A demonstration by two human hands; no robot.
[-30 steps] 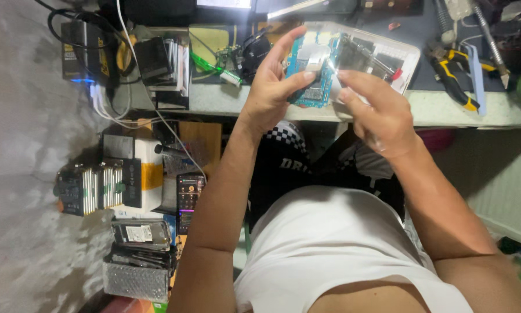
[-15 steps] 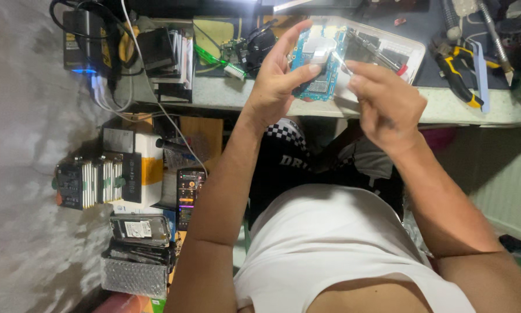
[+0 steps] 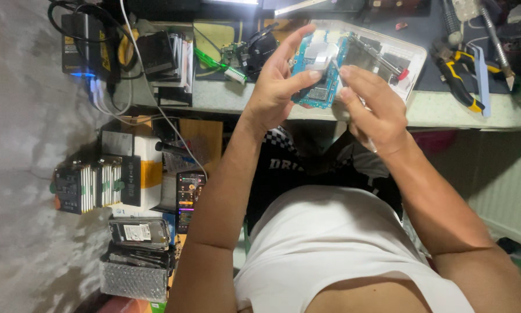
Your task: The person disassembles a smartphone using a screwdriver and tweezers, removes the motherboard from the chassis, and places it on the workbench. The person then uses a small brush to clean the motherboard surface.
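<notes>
A person's left hand (image 3: 275, 87) pinches a blue circuit board (image 3: 318, 72) above the table (image 3: 446, 110). The right hand (image 3: 371, 107), fingers closed around a thin tool, has crept closer to the board's lower edge since a second ago, so work there looks underway. A white tray (image 3: 414, 61), yellow-handled pliers (image 3: 460, 78) and cables (image 3: 107, 87) crowd the table.

Hands: we count two, left hand (image 3: 275, 87), right hand (image 3: 372, 110)
Circuit board (image 3: 318, 72): one
Pliers (image 3: 459, 72): one
White tray (image 3: 414, 55): one
</notes>
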